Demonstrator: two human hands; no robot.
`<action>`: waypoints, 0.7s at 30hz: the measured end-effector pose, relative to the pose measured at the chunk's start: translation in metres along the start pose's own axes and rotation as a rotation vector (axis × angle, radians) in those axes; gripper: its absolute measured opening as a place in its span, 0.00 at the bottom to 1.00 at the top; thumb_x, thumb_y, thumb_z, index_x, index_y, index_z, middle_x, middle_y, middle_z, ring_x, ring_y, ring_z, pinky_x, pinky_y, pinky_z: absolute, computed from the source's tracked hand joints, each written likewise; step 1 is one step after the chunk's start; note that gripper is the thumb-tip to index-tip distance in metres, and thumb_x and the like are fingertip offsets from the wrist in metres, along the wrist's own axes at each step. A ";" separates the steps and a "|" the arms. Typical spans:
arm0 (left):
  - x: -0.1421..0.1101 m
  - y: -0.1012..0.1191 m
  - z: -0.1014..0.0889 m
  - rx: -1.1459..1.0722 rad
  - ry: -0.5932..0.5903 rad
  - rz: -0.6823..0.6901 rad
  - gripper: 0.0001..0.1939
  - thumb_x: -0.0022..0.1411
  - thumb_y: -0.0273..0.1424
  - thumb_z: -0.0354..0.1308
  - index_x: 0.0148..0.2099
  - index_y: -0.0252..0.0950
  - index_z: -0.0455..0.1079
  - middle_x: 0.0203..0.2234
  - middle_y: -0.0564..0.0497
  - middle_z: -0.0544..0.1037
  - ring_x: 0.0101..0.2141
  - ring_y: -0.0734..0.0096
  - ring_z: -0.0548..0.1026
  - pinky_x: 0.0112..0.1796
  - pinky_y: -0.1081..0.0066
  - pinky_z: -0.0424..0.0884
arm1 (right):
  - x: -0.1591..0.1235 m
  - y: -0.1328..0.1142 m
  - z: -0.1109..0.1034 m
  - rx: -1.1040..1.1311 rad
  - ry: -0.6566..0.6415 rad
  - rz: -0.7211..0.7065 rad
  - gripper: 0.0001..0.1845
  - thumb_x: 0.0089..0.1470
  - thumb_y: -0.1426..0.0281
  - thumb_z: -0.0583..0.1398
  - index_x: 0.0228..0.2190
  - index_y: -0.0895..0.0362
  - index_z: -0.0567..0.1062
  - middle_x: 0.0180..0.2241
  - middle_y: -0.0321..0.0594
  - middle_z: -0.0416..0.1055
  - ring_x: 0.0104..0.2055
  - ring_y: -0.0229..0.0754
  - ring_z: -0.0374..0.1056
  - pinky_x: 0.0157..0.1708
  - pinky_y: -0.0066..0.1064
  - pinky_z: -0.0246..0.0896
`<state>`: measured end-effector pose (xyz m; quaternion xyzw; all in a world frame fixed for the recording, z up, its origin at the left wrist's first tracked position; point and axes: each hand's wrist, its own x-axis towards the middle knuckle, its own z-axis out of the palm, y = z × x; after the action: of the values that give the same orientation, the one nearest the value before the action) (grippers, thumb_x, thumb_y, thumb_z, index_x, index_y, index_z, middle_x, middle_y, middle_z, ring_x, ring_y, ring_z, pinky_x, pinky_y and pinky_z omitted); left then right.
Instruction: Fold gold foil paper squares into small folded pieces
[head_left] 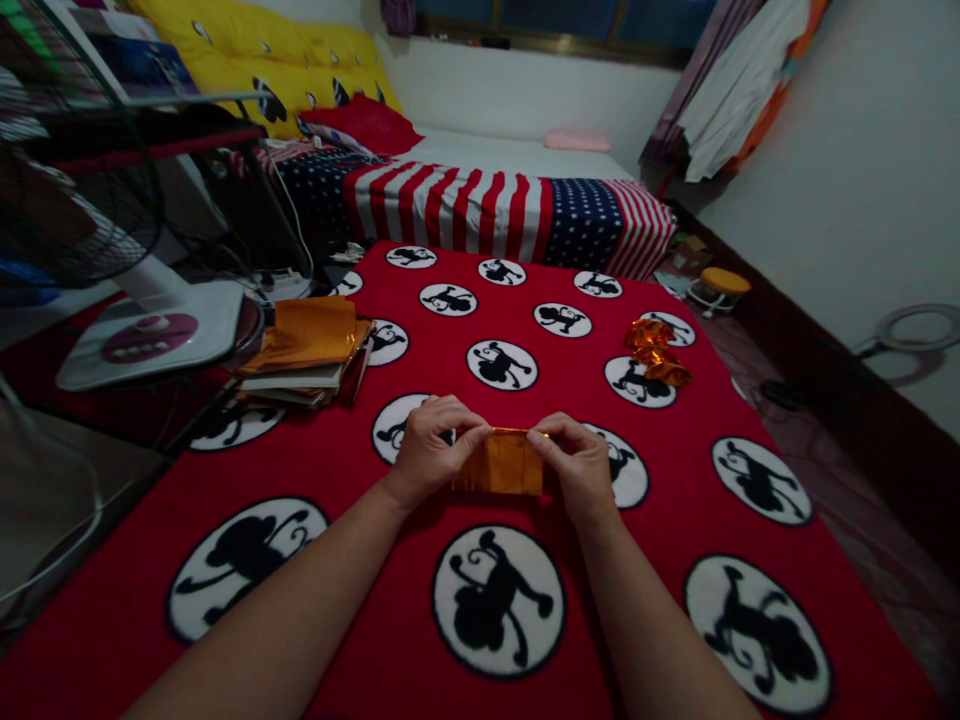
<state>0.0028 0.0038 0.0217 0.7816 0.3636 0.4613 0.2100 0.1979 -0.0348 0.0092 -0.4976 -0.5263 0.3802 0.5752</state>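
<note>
Between my two hands is a sheet of gold foil paper (513, 464), its top edge folded into a narrow strip. My left hand (439, 447) pinches the upper left of that edge between thumb and fingers. On the other side, my right hand (576, 462) grips the upper right corner the same way. The foil sits just above or on the red cloth (420, 620) with black monkey prints in white circles; I cannot tell whether it touches. Several folded shiny gold foil pieces (654, 352) lie at the right on the cloth. A stack of gold paper sheets (307, 345) rests at the left.
A white fan base (150, 335) stands at the left beside the cloth. Beyond the far edge is a bed with a striped and starred cover (465, 210) and a red pillow (367, 125). A yellow-topped stool (724, 282) stands on the floor at the right.
</note>
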 end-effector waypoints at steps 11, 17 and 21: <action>-0.001 -0.006 0.002 -0.149 -0.010 -0.346 0.08 0.53 0.36 0.67 0.28 0.36 0.78 0.23 0.52 0.80 0.25 0.72 0.76 0.29 0.75 0.67 | 0.000 0.003 -0.004 0.042 0.023 0.028 0.07 0.47 0.70 0.67 0.21 0.55 0.77 0.22 0.33 0.69 0.26 0.35 0.62 0.28 0.27 0.55; 0.001 -0.015 0.000 -0.227 -0.092 -0.419 0.08 0.56 0.35 0.63 0.32 0.36 0.80 0.27 0.51 0.83 0.28 0.70 0.78 0.30 0.77 0.70 | 0.000 0.006 -0.008 0.016 0.058 0.056 0.06 0.47 0.69 0.67 0.22 0.55 0.77 0.22 0.32 0.67 0.26 0.35 0.61 0.28 0.27 0.54; 0.001 -0.014 0.000 -0.159 -0.070 -0.386 0.09 0.57 0.35 0.62 0.32 0.35 0.80 0.26 0.50 0.82 0.27 0.71 0.78 0.29 0.76 0.69 | 0.000 0.008 -0.008 0.006 0.062 0.052 0.07 0.46 0.68 0.67 0.21 0.55 0.77 0.22 0.32 0.68 0.26 0.35 0.61 0.27 0.27 0.53</action>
<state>-0.0020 0.0138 0.0124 0.6940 0.4614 0.4124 0.3678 0.2063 -0.0341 0.0023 -0.5209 -0.4938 0.3810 0.5828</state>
